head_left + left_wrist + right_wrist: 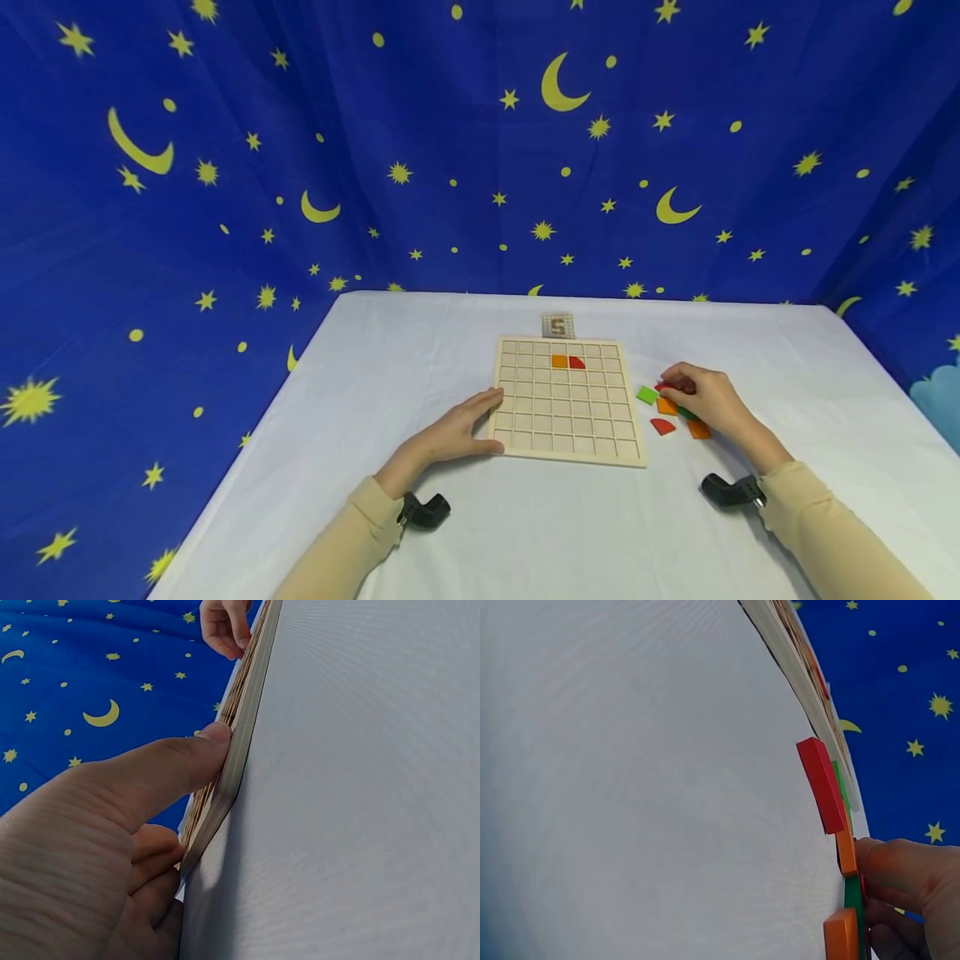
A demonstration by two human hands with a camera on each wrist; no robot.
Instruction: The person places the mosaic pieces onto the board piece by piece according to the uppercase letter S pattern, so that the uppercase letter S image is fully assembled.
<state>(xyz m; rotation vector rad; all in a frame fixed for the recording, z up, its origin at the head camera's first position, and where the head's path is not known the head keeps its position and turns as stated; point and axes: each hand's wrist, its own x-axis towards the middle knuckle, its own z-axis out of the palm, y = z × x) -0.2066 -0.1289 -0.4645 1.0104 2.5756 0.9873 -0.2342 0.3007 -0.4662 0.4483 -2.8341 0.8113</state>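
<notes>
A square wooden grid board (567,458) lies on the white table. In its upper part an orange square tile (559,361) sits beside a red quarter-round tile (577,362). My left hand (459,429) rests against the board's left edge, thumb near the front corner and fingers extended along the side. On the right, my right hand (708,398) reaches over a cluster of tiles, thumb and fingers bent close together by a partly hidden red piece (662,386); I cannot tell whether they grip it. Around it lie a green square (647,395), orange tiles (699,429) and another red quarter-round (662,427).
Behind the board is a small card (558,325) with a grid and a brown figure on it. A blue curtain (465,150) with yellow stars and moons surrounds the table's (420,333) back and sides. Black devices are strapped at both wrists.
</notes>
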